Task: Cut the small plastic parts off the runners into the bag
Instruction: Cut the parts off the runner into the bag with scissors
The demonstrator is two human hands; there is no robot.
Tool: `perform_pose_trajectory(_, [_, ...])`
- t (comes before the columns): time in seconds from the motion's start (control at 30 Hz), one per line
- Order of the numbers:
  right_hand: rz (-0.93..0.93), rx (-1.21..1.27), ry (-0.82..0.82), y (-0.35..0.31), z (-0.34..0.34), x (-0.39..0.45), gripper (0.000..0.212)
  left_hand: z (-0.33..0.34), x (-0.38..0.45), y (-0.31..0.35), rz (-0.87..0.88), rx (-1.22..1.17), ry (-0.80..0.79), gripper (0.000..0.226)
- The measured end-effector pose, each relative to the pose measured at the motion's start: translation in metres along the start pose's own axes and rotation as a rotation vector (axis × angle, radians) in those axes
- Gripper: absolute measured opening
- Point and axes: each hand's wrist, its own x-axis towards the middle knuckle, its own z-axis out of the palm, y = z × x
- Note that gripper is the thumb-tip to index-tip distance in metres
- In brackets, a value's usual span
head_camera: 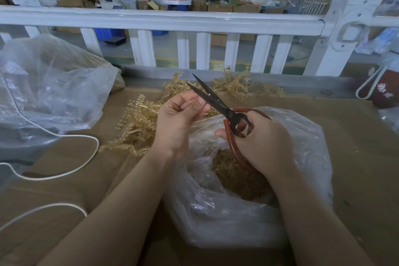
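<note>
Right hand [257,142] is wrapped around the red handles of the scissors [218,106], fingers through the loops, with the dark blades parted a little and pointing up and away toward the far edge of the table [356,136]. Left hand [177,119] is curled in front of the blades, fingertips pinched together — whatever it's pinching is too small to make out, probably a bit of runner, but I can't tell for sure. Both hands are over the open clear bag [248,201] sitting at the near edge of the table, and there's already a decent heap of cut yellowish parts [235,177] down inside it. The uncut runners [138,123] are piled on the brown cardboard surface just past the left hand, spreading back to the far edge under the white railing [162,20]. Another big clear bag [49,88] slumps on the far left side, and a white cord [64,170] loops across the left part of the surface. A red cup [386,90] sits at the far right corner — partly cut off by the frame.
</note>
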Motion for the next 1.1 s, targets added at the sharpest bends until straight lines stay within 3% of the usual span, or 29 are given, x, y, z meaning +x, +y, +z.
perform_pose_trajectory(0.57, [-0.002,0.002,0.008,0.0023,0.0017,-0.0001,0.080,-0.0038,0.0011,-0.0022,0.004,0.037,0.022,0.022])
perform_pose_trajectory(0.8, [-0.014,-0.045,0.057,0.0018,-0.0004,0.0001,0.075,-0.0024,-0.0005,-0.0031,0.030,0.128,0.000,0.009])
perform_pose_trajectory(1.1, [-0.028,-0.017,0.074,0.0017,0.0010,-0.0004,0.072,-0.0005,-0.0020,-0.0022,0.031,0.150,-0.023,0.010])
